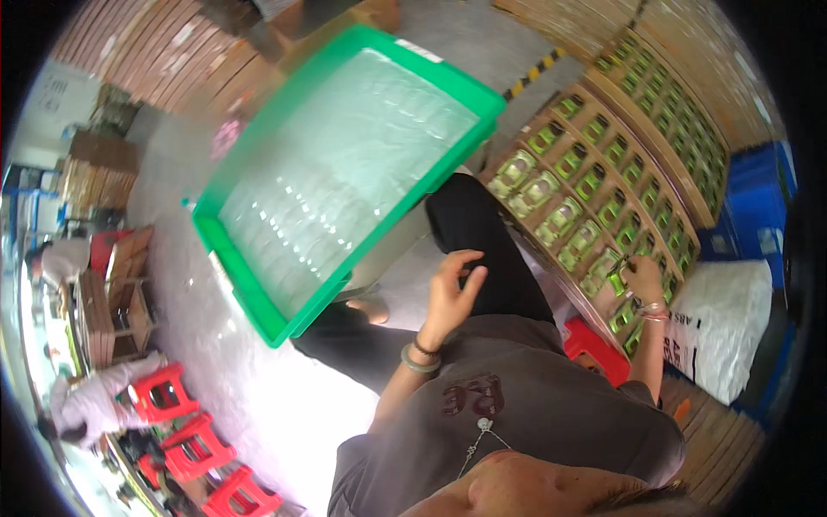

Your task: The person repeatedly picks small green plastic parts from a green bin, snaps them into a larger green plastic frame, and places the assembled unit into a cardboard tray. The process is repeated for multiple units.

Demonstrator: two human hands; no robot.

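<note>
My left hand (452, 295) is raised above my lap, empty, with its thumb and fingers loosely curled and apart. To the right, my right hand (643, 280) reaches into a divided cardboard box (551, 246). Its fingers close on a small green car-shaped piece (617, 277) among rows of similar green pieces (612, 207). The fingertips are partly hidden, so the grip's details are unclear. In front of me stands a green-rimmed tray (258, 297) with shiny, clear moulded plastic (319, 215) inside.
Another box of green pieces (680, 112) adjoins behind. Blue crates (758, 207) and a white printed sack (724, 327) stand at right. A red stool (596, 351) is beside me. Red stools (198, 448) and people (95, 401) are at left. Stacked cardboard (164, 52) lies at far left.
</note>
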